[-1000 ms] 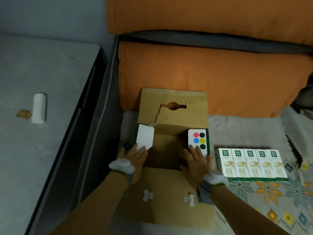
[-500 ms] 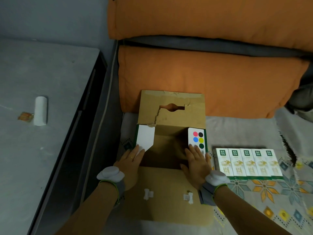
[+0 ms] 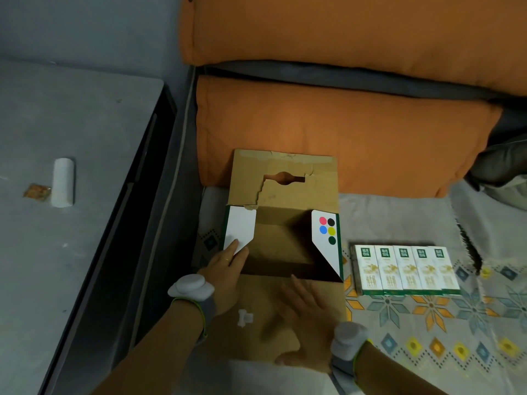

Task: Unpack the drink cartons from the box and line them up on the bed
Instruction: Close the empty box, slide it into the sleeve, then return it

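A brown cardboard box [image 3: 296, 195] lies open on the bed with all its flaps spread; its inside looks dark and I cannot see any carton in it. Several white and green drink cartons [image 3: 405, 270] stand side by side in a row just right of the box. My left hand [image 3: 228, 269] rests flat on the box's left edge, fingertips on the white side flap [image 3: 238, 229]. Flat and blurred, my right hand [image 3: 308, 317] lies on the near flap [image 3: 256, 337], fingers apart. Neither hand holds anything.
Two orange cushions [image 3: 342, 124] lean behind the box. The bed has a patterned cover [image 3: 427, 337]. Left of the bed, a grey bedside top [image 3: 71, 252] carries a white roll [image 3: 62, 182] and a small wrapper [image 3: 37, 191]. A dark gap runs between them.
My right hand has slid back from the coloured-dot side flap onto the near flap. The left hand stays at the left flap. The view has shifted slightly.
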`<act>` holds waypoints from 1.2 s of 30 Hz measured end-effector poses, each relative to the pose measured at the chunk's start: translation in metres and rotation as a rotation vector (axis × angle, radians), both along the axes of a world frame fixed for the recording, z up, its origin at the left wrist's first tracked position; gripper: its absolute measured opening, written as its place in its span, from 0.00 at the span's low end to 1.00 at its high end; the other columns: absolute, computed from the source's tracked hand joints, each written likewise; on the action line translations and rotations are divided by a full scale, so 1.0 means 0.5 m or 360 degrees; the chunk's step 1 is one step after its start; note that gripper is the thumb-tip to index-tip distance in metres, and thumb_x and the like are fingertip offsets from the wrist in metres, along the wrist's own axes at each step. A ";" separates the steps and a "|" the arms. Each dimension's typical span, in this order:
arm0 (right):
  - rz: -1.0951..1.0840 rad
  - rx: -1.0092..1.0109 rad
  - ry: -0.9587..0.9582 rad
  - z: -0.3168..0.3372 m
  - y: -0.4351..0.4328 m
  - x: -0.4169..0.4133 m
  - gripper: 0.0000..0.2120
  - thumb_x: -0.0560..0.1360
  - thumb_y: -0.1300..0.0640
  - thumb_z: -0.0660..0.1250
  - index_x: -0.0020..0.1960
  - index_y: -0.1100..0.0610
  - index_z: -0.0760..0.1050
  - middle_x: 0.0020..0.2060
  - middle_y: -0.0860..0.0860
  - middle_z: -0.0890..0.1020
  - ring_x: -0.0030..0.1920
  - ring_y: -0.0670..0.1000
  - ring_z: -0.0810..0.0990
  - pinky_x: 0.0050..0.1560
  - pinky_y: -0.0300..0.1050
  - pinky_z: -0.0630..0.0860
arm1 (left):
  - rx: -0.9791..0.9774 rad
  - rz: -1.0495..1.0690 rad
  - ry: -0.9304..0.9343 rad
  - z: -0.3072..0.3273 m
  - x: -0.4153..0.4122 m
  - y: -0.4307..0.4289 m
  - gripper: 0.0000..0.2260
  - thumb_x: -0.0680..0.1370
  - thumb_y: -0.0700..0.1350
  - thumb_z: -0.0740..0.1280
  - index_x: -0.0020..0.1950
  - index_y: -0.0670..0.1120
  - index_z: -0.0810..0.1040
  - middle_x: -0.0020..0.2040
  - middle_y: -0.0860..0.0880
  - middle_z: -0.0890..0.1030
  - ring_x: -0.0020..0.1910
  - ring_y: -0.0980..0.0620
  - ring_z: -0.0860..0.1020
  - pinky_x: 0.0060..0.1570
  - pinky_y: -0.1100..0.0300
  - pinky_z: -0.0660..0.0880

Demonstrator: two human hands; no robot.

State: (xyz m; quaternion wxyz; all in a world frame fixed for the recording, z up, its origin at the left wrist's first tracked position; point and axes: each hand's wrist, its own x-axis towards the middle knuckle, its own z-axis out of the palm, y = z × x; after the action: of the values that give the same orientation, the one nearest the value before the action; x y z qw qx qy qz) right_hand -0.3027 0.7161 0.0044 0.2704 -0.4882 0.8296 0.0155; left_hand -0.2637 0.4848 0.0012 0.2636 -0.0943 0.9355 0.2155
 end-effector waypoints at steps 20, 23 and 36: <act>0.0108 0.0142 -0.0028 -0.024 -0.012 0.024 0.56 0.63 0.34 0.68 0.73 0.47 0.32 0.75 0.56 0.36 0.68 0.59 0.25 0.64 0.60 0.24 | 0.0024 -0.0084 -0.0110 0.014 0.002 0.030 0.35 0.77 0.37 0.59 0.76 0.52 0.42 0.78 0.51 0.36 0.77 0.45 0.44 0.74 0.45 0.56; 0.0129 0.0150 -0.0025 -0.022 -0.012 0.026 0.56 0.63 0.34 0.68 0.73 0.49 0.32 0.75 0.57 0.36 0.67 0.61 0.25 0.64 0.61 0.24 | 0.0021 -0.0117 -0.0126 0.009 0.005 0.030 0.35 0.77 0.39 0.59 0.76 0.52 0.41 0.78 0.51 0.36 0.77 0.44 0.43 0.74 0.45 0.56; 0.0101 0.0141 -0.0032 -0.025 -0.020 0.025 0.58 0.62 0.32 0.68 0.73 0.48 0.31 0.72 0.54 0.31 0.70 0.59 0.27 0.68 0.61 0.27 | -0.0051 -0.0167 -0.0103 0.000 0.025 0.038 0.32 0.78 0.46 0.59 0.76 0.52 0.45 0.79 0.49 0.42 0.77 0.45 0.45 0.74 0.46 0.57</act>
State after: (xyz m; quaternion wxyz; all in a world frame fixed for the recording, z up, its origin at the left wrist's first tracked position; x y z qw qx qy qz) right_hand -0.2901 0.7061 -0.0082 0.2994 -0.5021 0.8094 0.0559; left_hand -0.2512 0.5036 0.0012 0.3032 -0.0562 0.9335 0.1831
